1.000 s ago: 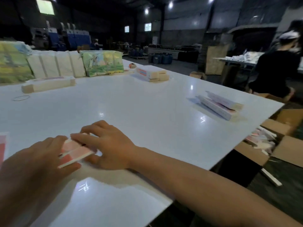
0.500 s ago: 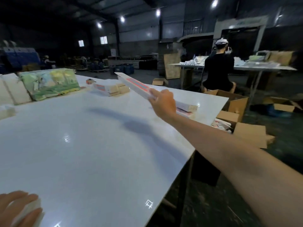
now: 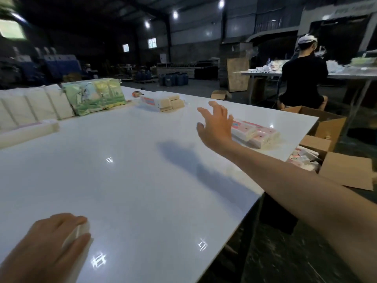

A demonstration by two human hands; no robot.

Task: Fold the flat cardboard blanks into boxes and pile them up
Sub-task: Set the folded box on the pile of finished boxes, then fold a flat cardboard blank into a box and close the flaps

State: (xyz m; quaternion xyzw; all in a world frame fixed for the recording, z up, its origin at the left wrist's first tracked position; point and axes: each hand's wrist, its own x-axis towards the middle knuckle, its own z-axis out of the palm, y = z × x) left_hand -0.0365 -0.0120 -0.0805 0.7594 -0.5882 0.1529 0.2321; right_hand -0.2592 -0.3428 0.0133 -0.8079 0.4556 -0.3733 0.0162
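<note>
While the right hand (image 3: 216,123) hangs above the white table (image 3: 142,180) with fingers spread and nothing in its grasp, the left hand (image 3: 51,246) lies at the near edge, its fingers and thumb curled round a small pale piece of folded cardboard (image 3: 78,231). Just beyond the right hand, near the table's right edge, sits the pile of folded boxes (image 3: 257,134): white boxes with pink printing, laid side by side and stacked, resting on the tabletop.

Containers. On the floor to the right of the table stands an open brown carton (image 3: 346,170) with its flaps turned outward; it holds a loose heap of white-and-pink printed cardboard items (image 3: 304,158), whose exact form cannot be made out. Behind it a second open carton (image 3: 326,123) stands by the table's far right corner; its contents are hidden. A smaller open carton (image 3: 221,94) lies on the floor farther back.

Other items on the table. At the far middle rests a bundle of flat blanks (image 3: 161,102), white with a red-and-blue print, beside pale stacked blocks. Along the far left edge stand upright white packs (image 3: 34,107), and leaning against them is a green illustrated pack (image 3: 95,98). A long pale bundle (image 3: 28,131) lies flat in front of the packs.

Background. A person in a black top and white cap (image 3: 304,78) sits with their back turned at another table.
</note>
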